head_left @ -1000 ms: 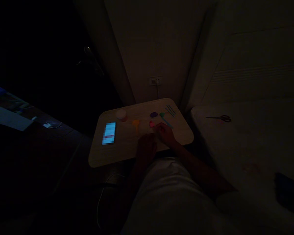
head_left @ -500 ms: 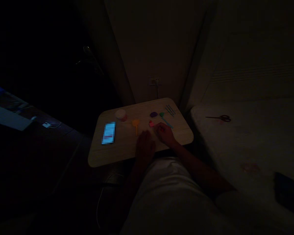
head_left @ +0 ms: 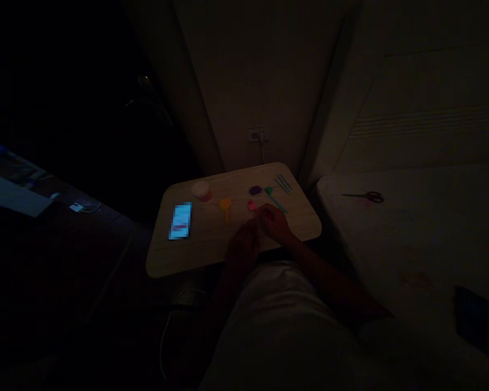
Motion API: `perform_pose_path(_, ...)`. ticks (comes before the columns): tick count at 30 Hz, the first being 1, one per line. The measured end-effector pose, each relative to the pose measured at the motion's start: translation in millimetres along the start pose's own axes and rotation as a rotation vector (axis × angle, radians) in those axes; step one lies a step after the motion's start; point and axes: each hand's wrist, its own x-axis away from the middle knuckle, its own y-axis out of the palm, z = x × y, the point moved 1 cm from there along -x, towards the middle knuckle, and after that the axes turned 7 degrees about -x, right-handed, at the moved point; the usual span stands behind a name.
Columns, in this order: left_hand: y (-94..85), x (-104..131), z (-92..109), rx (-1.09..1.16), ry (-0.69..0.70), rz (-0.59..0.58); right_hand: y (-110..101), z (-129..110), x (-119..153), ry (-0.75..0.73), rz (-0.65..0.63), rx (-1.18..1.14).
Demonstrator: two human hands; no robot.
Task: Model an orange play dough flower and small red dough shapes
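Observation:
The room is very dark, so fine detail is lost. My right hand is over the small table's right half, its fingers pinched together beside a small pink-red lump. Close against its fingertips is my left hand, with fingers curled in; what either hand holds is hidden. Beyond them lie a purple lump and a green lump at the end of a blue stick. An orange, round-headed tool with a handle lies left of my hands.
On the wooden-topped table are a lidded tub, a glowing phone and several thin blue sticks. Scissors and a dark flat object lie on the pale bed-like surface at right. A wall socket is behind.
My left hand has turned and shifted slightly right, its fingers now meeting my right hand's fingertips. The right hand stays almost in place. The things on the table have not moved.

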Motion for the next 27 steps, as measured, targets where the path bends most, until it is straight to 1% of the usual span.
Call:
perform_pose_path(5, -2.2, -0.8, 2.0, -0.018, 0.023, -0.045, -0.1, 2.0, 0.1, 0.01, -0.002, -0.018)
perform_pose_path(8, -2.1, -2.4, 2.2, -0.069, 0.018, -0.047, 0.5, 4.3, -0.4, 0.015, -0.004, -0.007)
perform_pose_path(13, 4.4, -1.6, -1.9, -0.12, -0.037, 0.007, 1.1, 4.1, -0.9, -0.01, 0.002, 0.017)
perform_pose_path(17, 10.7, 1.9, -6.1, -0.108, -0.099, 0.081, 0.9, 3.4, -0.1, -0.025, -0.001, 0.023)
perform_pose_path(20, 11.7, 2.5, -7.3, -0.089, -0.114, 0.129, 0.7, 5.1, 0.1, -0.029, -0.009, 0.025)
perform_pose_path(27, 4.3, -0.5, -3.4, 0.019, -0.079, 0.113, 1.0, 9.3, -1.2, -0.026, -0.008, 0.028)
